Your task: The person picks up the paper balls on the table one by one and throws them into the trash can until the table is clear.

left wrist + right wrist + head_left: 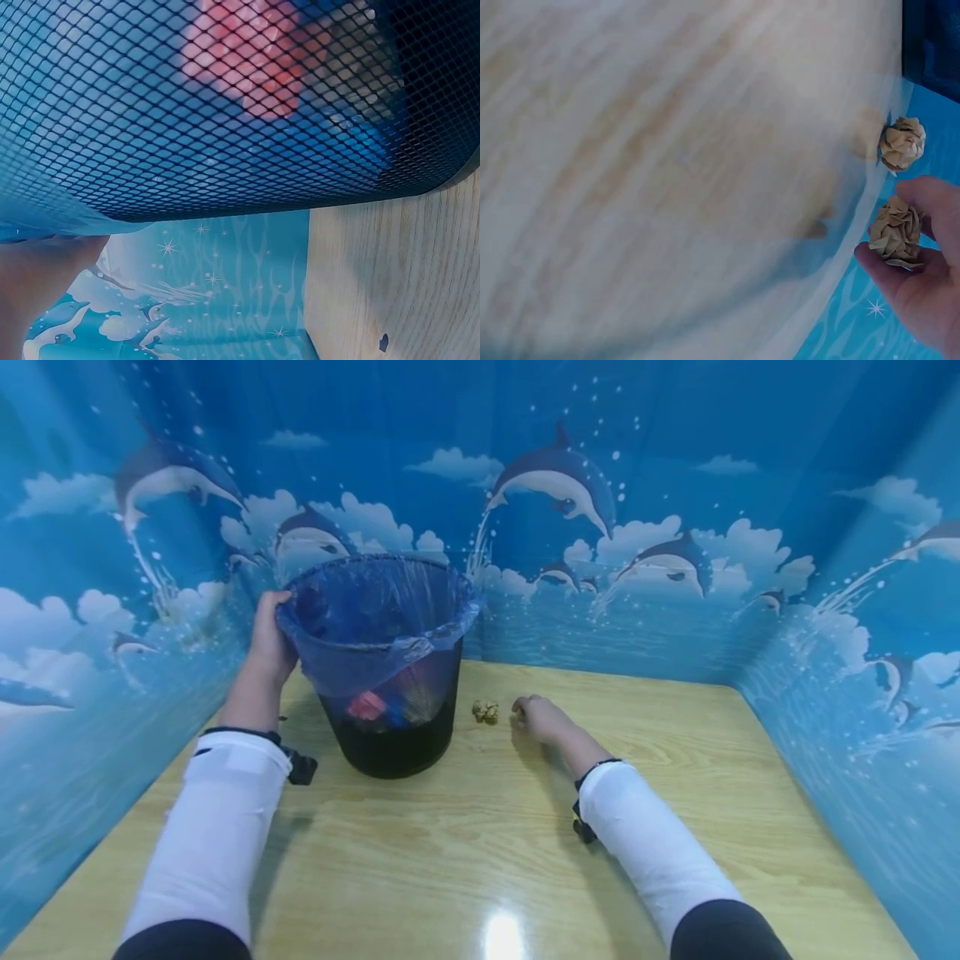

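Observation:
A black mesh trash bin (393, 747) lined with a translucent blue bag (352, 668) is at the left of the table. My left hand (272, 639) grips its rim from the left side; most of its fingers are hidden. Through the mesh in the left wrist view, a pink crumpled piece (251, 56) shows inside. My right hand (546, 720) is low over the table, right of the bin. Its thumb and fingers pinch a crumpled brown paper ball (896, 232), seen in the right wrist view. Between hand and bin lies more crumpled brown paper (485, 712).
The light wood table (480, 835) has its back edge against a blue dolphin-print curtain (675, 627), which also rises on the left and right sides. A small dark spot or scrap (384, 343) shows on the table near the bin.

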`<state>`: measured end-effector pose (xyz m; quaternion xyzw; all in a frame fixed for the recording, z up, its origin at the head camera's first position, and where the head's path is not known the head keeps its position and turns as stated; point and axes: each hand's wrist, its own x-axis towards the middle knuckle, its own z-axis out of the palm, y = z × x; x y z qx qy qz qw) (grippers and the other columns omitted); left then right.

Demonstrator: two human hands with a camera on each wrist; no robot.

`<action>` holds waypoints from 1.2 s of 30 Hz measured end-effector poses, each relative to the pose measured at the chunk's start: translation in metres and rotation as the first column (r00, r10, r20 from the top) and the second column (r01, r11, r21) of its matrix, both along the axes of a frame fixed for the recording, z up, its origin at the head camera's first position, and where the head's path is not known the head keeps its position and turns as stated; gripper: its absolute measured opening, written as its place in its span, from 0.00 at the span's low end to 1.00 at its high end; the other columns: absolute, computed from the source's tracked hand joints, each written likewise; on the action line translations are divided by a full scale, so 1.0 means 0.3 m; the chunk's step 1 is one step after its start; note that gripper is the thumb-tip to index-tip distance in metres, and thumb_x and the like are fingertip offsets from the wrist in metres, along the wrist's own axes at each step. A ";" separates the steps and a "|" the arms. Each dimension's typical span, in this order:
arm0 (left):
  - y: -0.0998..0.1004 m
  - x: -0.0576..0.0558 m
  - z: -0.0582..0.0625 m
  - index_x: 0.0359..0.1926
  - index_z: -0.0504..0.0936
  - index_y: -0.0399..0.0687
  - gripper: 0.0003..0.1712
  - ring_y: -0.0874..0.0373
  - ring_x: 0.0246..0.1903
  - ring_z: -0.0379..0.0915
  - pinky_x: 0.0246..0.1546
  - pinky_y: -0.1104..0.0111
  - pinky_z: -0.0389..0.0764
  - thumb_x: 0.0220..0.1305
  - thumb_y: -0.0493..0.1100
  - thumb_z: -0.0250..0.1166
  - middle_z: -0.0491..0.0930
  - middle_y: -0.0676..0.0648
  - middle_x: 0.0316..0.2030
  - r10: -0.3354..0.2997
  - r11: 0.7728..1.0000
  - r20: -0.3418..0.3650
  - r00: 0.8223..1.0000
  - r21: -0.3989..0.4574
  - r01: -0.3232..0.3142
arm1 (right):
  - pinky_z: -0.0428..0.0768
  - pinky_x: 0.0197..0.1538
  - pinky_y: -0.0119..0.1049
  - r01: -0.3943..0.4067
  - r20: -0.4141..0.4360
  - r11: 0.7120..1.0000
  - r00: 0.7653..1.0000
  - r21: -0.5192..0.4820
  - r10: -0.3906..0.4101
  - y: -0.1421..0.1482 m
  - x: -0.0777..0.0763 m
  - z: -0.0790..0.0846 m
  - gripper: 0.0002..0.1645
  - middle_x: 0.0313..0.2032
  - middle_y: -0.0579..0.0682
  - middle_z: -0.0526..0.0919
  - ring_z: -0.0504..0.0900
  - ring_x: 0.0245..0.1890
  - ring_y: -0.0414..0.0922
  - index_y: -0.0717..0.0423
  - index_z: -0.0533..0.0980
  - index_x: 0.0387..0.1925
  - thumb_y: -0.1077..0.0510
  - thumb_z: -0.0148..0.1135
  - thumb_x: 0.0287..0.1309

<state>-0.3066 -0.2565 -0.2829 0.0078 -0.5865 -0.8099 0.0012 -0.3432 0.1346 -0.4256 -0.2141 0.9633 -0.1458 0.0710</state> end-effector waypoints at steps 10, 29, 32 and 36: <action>-0.001 0.006 -0.015 0.72 0.16 0.62 0.49 0.66 0.73 0.13 0.73 0.70 0.28 0.66 0.60 0.40 0.16 0.64 0.73 0.005 1.000 0.030 1.000 0.008 -0.005 | 0.76 0.57 0.49 0.071 0.043 0.995 0.997 -0.072 -0.068 0.015 -0.010 0.055 0.23 0.54 0.62 0.78 0.77 0.55 0.56 0.65 0.70 0.61 0.60 0.51 0.69; 0.000 0.005 -0.026 0.71 0.14 0.63 0.50 0.65 0.72 0.10 0.73 0.68 0.25 0.65 0.61 0.41 0.13 0.62 0.72 0.006 1.000 0.026 1.000 0.001 -0.006 | 0.76 0.57 0.51 0.054 -0.037 0.980 0.997 -0.189 -0.062 0.021 -0.004 0.244 0.23 0.58 0.63 0.75 0.75 0.57 0.57 0.61 0.70 0.62 0.56 0.52 0.69; 0.000 0.004 -0.023 0.71 0.14 0.63 0.50 0.65 0.72 0.10 0.73 0.68 0.25 0.66 0.61 0.41 0.13 0.63 0.72 0.003 1.000 0.016 1.000 0.007 -0.003 | 0.75 0.57 0.51 0.082 -0.045 0.973 0.995 -0.217 -0.094 0.015 -0.005 0.291 0.23 0.60 0.62 0.73 0.74 0.58 0.57 0.59 0.70 0.63 0.55 0.52 0.70; 0.001 0.004 -0.020 0.71 0.14 0.63 0.50 0.65 0.72 0.10 0.73 0.69 0.26 0.65 0.60 0.41 0.13 0.63 0.72 0.006 1.000 0.020 1.000 0.019 -0.006 | 0.74 0.58 0.51 0.100 -0.048 0.963 0.992 -0.252 -0.115 0.002 -0.004 0.353 0.24 0.63 0.60 0.70 0.72 0.60 0.56 0.56 0.68 0.64 0.53 0.51 0.71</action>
